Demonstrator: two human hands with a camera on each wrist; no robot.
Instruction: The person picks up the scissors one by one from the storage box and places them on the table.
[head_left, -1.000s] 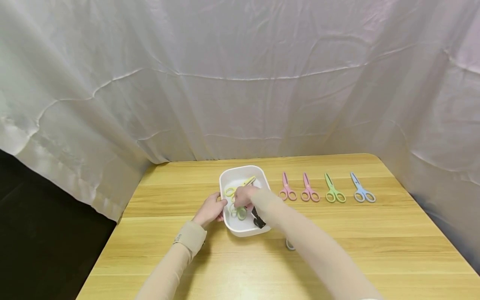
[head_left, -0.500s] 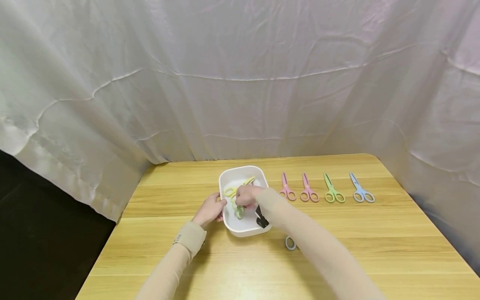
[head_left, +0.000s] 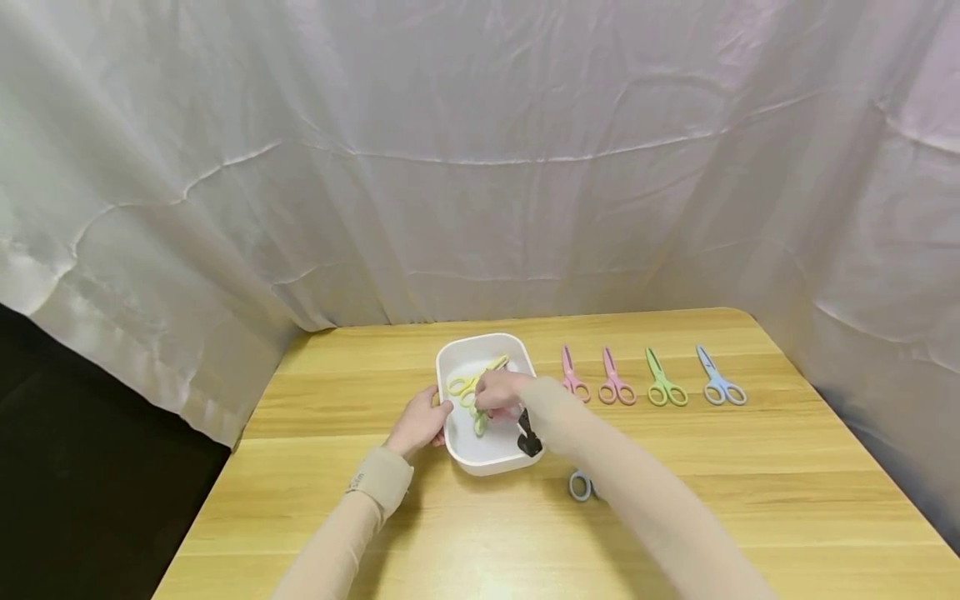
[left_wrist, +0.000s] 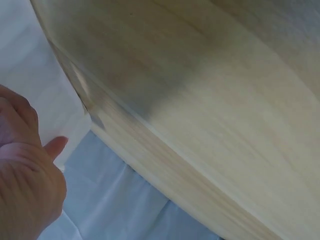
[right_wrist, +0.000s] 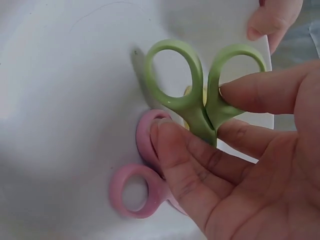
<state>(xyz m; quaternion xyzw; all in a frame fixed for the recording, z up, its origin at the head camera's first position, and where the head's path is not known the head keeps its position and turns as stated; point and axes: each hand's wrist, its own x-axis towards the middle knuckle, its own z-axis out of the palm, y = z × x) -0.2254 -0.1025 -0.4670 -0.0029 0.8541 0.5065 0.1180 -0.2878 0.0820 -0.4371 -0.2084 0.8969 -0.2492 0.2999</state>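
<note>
My left hand (head_left: 417, 421) grips the left side of a white plastic box (head_left: 491, 467), thumb at the rim and fingers outside. My right hand (head_left: 501, 390) is down inside the box. In the right wrist view, green scissors (right_wrist: 192, 114) are held between its thumb and fingers near the handle loops; their blades are hidden behind the hand. Pink scissors (right_wrist: 159, 191) lie just under the fingertips, which overlap one loop. Yellow scissors (head_left: 498, 362) lie toward the back of the box, partly covered by the right hand.
Right of the box, pink scissors (head_left: 567, 367), more pink scissors (head_left: 610, 367), green scissors (head_left: 655, 367) and blue scissors (head_left: 708, 367) lie in a row, blades pointing away. A grey-blue scissor loop (head_left: 572, 487) shows beside my right forearm. A pale curtain (head_left: 480, 233) hangs behind the table (head_left: 337, 367).
The green scissors have turned in the right hand, their loops swinging to stand more edge-on. The right hand has shifted slightly right. The left hand stays on the box.
</note>
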